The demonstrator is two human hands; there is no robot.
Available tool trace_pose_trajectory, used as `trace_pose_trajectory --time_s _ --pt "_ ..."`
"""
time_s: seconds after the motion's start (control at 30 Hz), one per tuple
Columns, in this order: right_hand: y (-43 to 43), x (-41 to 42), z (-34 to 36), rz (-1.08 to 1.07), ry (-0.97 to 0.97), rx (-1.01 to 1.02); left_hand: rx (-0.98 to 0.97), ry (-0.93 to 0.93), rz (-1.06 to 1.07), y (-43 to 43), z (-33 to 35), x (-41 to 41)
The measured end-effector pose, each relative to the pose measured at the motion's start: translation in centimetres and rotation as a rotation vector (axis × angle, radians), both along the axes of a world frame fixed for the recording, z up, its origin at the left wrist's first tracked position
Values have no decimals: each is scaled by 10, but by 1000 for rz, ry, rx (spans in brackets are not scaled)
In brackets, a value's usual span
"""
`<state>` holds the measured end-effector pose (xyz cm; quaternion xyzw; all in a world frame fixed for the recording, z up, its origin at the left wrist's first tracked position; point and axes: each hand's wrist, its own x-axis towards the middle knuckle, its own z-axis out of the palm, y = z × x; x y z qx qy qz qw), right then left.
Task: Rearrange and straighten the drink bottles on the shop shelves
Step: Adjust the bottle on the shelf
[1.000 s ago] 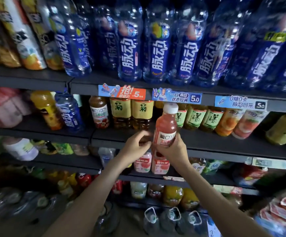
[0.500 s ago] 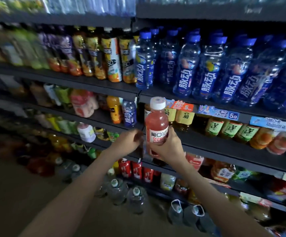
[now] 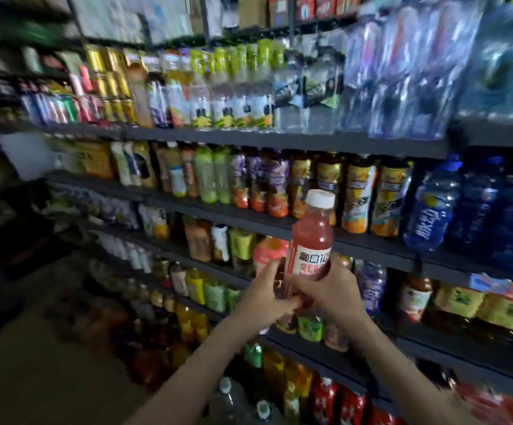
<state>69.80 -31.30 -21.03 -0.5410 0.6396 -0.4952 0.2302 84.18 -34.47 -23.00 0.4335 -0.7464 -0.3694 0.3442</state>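
Pink bottle (image 3: 312, 237), white cap, is held in the air in front of the shelving, near upright, not standing on any shelf. Both hands grip its lower half: right hand (image 3: 331, 294) wraps it from the right, left hand (image 3: 264, 297) curls its fingers on the left side, and the fingertips nearly meet under the label. Directly behind it is a dark shelf edge (image 3: 371, 243). The row above that edge is packed: orange-label bottles (image 3: 358, 197), purple-label bottles (image 3: 275, 182), green bottles (image 3: 215, 176), and blue bottles (image 3: 433, 210) to the right. A second pink bottle (image 3: 269, 251) stands on the shelf just left of and behind the held one. Tea bottles (image 3: 506, 311) sit lower right and red cans (image 3: 325, 400) are near the bottom. The left side of the view and the top shelves are motion-blurred, so the labels there are unreadable. The forearms cover part of the lower rows.
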Motion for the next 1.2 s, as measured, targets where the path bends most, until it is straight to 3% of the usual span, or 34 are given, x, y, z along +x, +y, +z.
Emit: trace_pose_trajectory --time_s 0.17,0.5,0.7,0.9,1.2 --pt "-55 64 22 33 -38 -44 -150 -28 66 -53 27 55" --pt "-202 147 61 153 54 -222 -131 155 73 -195 69 150" --pt "-296 199 98 134 103 -365 -219 145 83 -293 109 205" --pt "-382 260 129 70 106 -430 -350 61 77 -385 143 264" --pt "-453 318 162 -219 -50 -519 -523 59 -201 -477 192 312"
